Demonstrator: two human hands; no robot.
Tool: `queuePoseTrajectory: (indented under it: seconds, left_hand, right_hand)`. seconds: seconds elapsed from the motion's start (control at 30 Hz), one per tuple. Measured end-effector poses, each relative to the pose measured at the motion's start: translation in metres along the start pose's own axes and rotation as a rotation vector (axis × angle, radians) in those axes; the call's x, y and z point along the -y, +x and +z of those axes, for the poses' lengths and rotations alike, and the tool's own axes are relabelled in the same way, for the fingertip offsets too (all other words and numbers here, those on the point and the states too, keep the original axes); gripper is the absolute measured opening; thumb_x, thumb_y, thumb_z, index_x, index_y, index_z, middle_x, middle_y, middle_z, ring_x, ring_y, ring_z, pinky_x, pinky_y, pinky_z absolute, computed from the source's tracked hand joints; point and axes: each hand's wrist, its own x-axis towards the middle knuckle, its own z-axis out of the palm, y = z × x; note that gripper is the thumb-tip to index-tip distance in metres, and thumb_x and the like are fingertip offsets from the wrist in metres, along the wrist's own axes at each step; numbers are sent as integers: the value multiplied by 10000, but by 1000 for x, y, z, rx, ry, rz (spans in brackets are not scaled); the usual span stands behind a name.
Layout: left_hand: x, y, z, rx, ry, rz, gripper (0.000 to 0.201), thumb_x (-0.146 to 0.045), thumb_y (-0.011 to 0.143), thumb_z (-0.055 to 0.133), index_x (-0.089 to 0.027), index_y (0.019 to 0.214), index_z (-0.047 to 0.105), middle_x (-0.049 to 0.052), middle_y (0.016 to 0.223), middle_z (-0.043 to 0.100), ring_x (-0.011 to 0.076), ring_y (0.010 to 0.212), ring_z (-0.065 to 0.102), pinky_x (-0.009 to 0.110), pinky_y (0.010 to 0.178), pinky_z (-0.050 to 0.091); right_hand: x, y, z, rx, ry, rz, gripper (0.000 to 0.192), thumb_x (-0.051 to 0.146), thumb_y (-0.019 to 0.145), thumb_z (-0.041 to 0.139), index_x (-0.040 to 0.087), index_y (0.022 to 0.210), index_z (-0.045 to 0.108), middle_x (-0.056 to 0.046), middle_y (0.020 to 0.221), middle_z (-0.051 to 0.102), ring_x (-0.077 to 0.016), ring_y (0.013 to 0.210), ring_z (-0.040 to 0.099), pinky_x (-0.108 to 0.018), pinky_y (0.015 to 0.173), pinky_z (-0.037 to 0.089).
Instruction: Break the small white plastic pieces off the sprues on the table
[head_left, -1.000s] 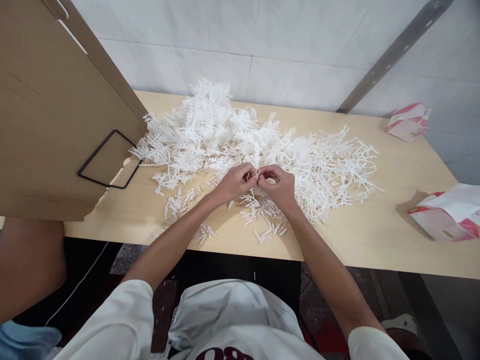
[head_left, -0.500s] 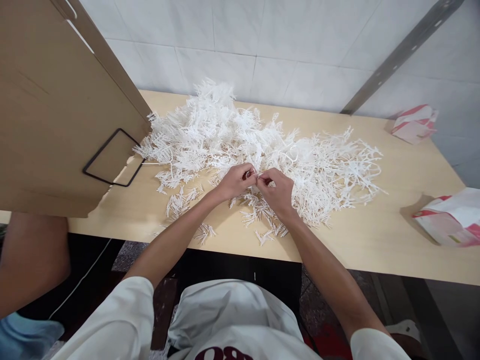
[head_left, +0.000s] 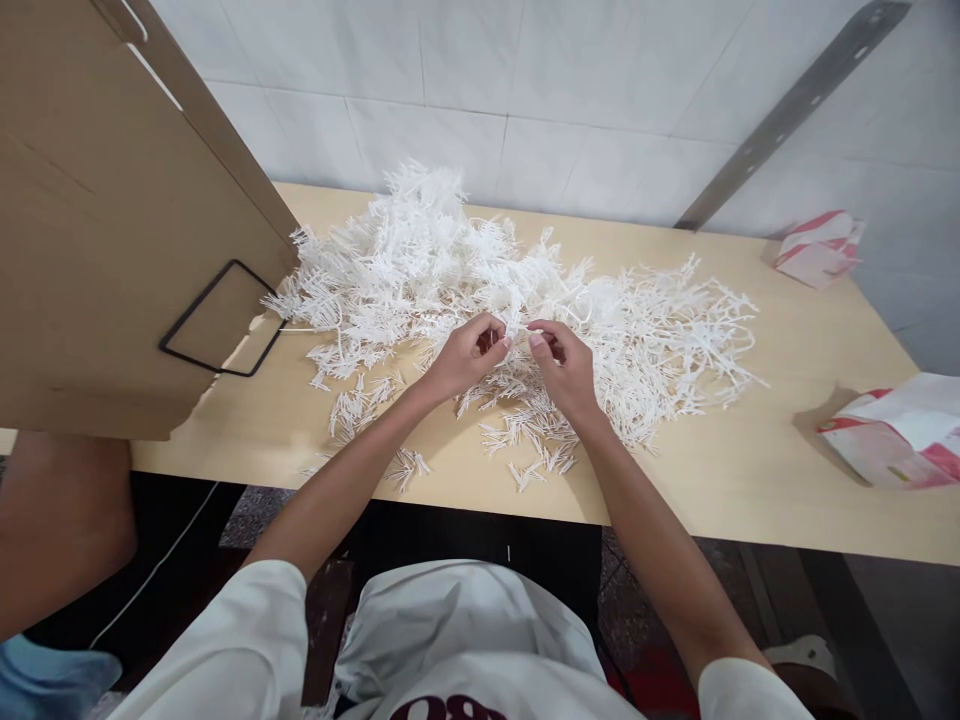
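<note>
A big heap of white plastic branched strips (head_left: 517, 275) covers the middle of a light wooden table (head_left: 750, 470). My left hand (head_left: 469, 355) and my right hand (head_left: 562, 365) meet just in front of the heap, fingertips a little apart. Each hand pinches a small white plastic piece from the heap; the pieces are mostly hidden by the fingers. Small loose white clusters (head_left: 532, 440) lie on the table below my hands.
A tall cardboard panel (head_left: 112, 230) with a black rectangle outline stands at the left. Red-and-white paper bags lie at the right edge (head_left: 900, 430) and far right back (head_left: 817, 245). Another person's arm (head_left: 52, 520) shows at lower left. A tiled wall runs behind.
My hands, joined at the fingertips before, have drawn slightly apart and shifted a bit toward the heap.
</note>
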Motion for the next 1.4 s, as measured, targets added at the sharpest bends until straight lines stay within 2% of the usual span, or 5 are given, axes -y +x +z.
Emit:
queuePoseTrajectory:
  seconds: [0.4,0.63,0.97,1.23,1.4]
  left_hand:
    - [0,-3,6,130,98,73,149,-308,880,504,-186,795,522,-11,752,530,100,667,470,238,628,373]
    - [-2,-7,8,14,417,91,118,-250,839,510,-190,739,490,-7,753,541,119,665,450,265,621,328]
    - [1,-9,10,-25,657,155,106,-214,863,464,-190,762,488,11,777,568,130,684,466,268,632,327]
    - [-1,-9,10,-96,745,55,104,-184,858,441,-187,757,467,19,781,560,133,679,456,278,615,310]
    - [-2,-3,-2,-53,435,5,78,-204,862,463,-188,786,467,-13,754,533,101,657,455,243,623,345]
  right_hand:
    - [-10,0,4,192,-3,-8,218,409,906,475,218,813,530,57,609,481,-94,544,423,-235,534,346]
    - [-6,-2,8,216,-401,-40,142,244,796,481,227,674,412,47,571,441,-114,523,369,-259,531,265]
    - [-6,-4,10,222,-534,-47,158,276,823,433,231,692,357,42,570,407,-116,511,313,-264,533,224]
    - [-4,-8,10,158,-489,-94,142,234,783,460,225,677,365,56,549,386,-100,500,306,-257,525,246]
    - [5,-15,15,96,-192,-84,135,199,813,448,215,679,440,58,553,411,-90,506,353,-252,548,294]
